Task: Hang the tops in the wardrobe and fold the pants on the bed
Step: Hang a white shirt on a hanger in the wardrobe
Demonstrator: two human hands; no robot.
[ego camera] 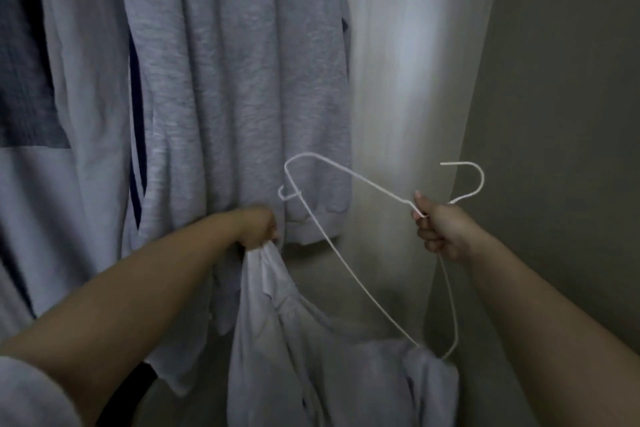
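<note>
Head view: inside the wardrobe, a person's right hand (437, 231) grips a white wire hanger (349, 274) while the left hand (260, 226) clutches a white top (311, 357) half-threaded on it, beside grey tops (239, 97) already hung; pants unseen.

I see no bed, floor or shelf here. What carries things is the wardrobe (398, 62), its pale inner wall bare at right. Hanging in it at left are a grey sweatshirt (242, 80) and a lighter garment (86, 80), their hangers out of frame.
</note>
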